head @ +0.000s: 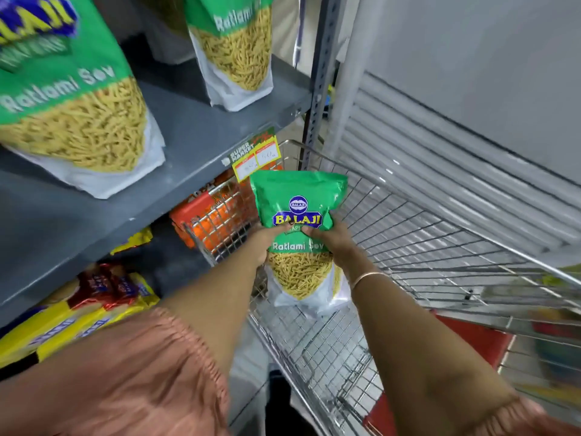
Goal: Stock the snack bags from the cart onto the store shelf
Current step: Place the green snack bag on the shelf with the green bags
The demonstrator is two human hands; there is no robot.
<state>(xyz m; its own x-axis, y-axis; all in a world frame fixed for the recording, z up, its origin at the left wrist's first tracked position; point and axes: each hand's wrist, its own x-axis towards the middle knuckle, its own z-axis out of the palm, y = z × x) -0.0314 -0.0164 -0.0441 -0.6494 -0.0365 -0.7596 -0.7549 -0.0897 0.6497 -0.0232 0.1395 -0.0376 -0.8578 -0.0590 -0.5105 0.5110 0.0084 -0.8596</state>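
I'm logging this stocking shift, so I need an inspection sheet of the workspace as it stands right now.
Surface: grey shelf, two green snack bags standing, space between them.
Job's things: held snack bag upright over the wire cart; no other bags seen in the cart's visible part.
Clutter: yellow packets and orange packets on lower shelf.
Grippers: left hand and right hand both grip the bag's middle, fingers on its front.
Cables: nothing seen.
Surroundings: price tag on shelf edge; grey slatted panel beside the cart.
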